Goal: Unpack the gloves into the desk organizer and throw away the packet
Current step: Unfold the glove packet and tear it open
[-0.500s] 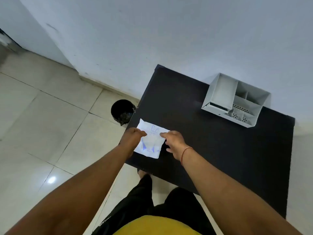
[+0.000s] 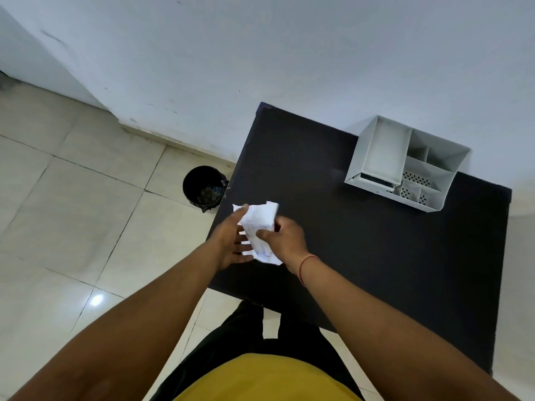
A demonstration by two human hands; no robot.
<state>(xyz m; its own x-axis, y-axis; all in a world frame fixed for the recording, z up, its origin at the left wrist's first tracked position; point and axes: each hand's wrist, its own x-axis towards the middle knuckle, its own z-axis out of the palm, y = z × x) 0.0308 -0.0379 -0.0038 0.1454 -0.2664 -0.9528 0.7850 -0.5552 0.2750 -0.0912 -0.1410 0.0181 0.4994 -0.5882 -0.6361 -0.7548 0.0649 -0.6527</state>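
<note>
A white packet of gloves (image 2: pixel 259 224) with faint blue print is lifted off the left part of the black desk (image 2: pixel 376 256), held between both hands. My left hand (image 2: pixel 231 241) is under its left side, thumb on the top corner and fingers spread. My right hand (image 2: pixel 285 241) pinches its right edge. The grey desk organizer (image 2: pixel 382 146), with one tall slot and several small compartments, stands at the desk's far right by the wall. The gloves themselves are hidden inside the packet.
A small black bin (image 2: pixel 204 185) stands on the tiled floor just left of the desk's far left side, with some dark waste inside. The white wall runs behind desk and bin. My legs are at the desk's near edge.
The packet lay flat on the desk with both hands at its edges; now it is raised and crumpled upright between the hands.
</note>
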